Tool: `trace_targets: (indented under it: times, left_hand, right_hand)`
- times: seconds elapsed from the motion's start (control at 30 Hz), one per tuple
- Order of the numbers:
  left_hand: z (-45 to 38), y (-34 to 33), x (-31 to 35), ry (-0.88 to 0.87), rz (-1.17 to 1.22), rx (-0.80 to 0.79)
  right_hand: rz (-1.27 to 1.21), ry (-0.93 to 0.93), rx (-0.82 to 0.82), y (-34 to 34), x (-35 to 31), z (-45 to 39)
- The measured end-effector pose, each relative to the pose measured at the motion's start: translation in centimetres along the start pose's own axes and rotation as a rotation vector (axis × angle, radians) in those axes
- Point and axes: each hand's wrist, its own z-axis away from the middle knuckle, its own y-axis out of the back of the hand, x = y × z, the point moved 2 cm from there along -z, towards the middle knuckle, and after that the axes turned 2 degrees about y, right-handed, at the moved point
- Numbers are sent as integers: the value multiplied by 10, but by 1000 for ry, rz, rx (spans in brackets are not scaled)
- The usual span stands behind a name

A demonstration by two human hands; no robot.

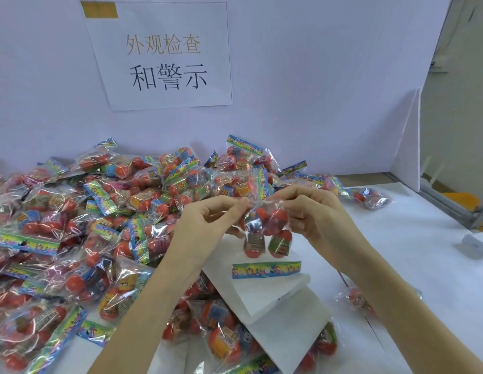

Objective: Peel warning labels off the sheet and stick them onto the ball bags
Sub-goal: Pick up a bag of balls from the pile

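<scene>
Ball bag [264, 233] hangs upright between both hands, long axis vertical, above the counter [397, 252]; left hand [208, 220] and right hand [313, 214] pinch its top corners.

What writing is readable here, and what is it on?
"外观检查": top line of the white paper sign on the wall.
"和警示": lower line of that sign.
Yellow patch at the sign's corner: unreadable.
Colourful header strip and stickers on the held ball bag: too blurred.

Packing workstation, inspection sign [159, 55], bag pile [73, 225]
</scene>
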Motion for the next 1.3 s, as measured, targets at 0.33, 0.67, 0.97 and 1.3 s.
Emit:
trace_targets:
  times: [0.33,0.67,0.97,1.3]
  left_hand:
    - [2,1,5,-88,102,122]
    - [-1,15,2,6,201,284]
    - [-4,6,1,20,-2,-20]
    - [-1,7,2,92,257,143]
  right_hand:
    - [120,180,159,-7,-6,6]
    - [238,-21,-134,-15,0,10]
    - [392,53,-92,-10,-3,8]
    - [458,252,35,-12,-9,9]
